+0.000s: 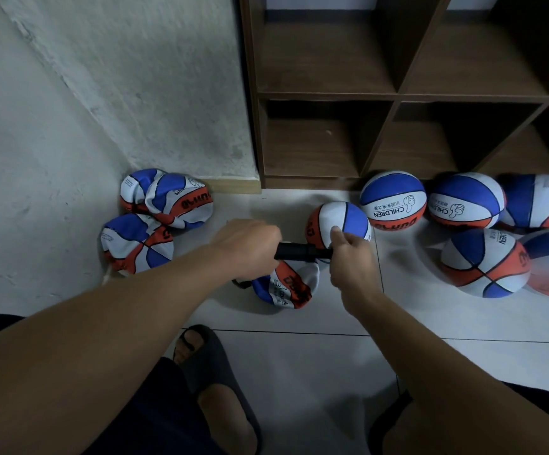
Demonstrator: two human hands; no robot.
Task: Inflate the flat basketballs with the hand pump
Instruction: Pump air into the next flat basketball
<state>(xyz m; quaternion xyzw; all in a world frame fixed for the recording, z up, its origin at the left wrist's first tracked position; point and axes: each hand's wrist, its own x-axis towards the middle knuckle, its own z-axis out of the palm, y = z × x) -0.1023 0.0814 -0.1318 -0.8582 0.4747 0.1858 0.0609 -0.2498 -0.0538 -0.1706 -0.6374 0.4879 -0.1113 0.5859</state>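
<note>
Two hands on the pump (299,250), needle end at a round ball (338,224).
Left hand (247,244) grips the handle, right hand (352,257) pinches the barrel; a skewed stroke could bend the needle or roll the ball away.

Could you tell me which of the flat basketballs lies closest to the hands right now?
The crumpled flat ball directly beneath the black pump; the other flat balls are piled in the wall corner.

- Basketballs, such as the round one (393,200) at centre right: blue, white and orange panels with thin black seams, dark lettering.
- Flat balls (165,200) at centre left: same blue, white, orange.
- Pump (299,251): black.
- Shelf unit (398,93), upper right: dark brown.
- Floor tiles (299,372): pale grey-white.
- Sandals (210,366): dark grey.
</note>
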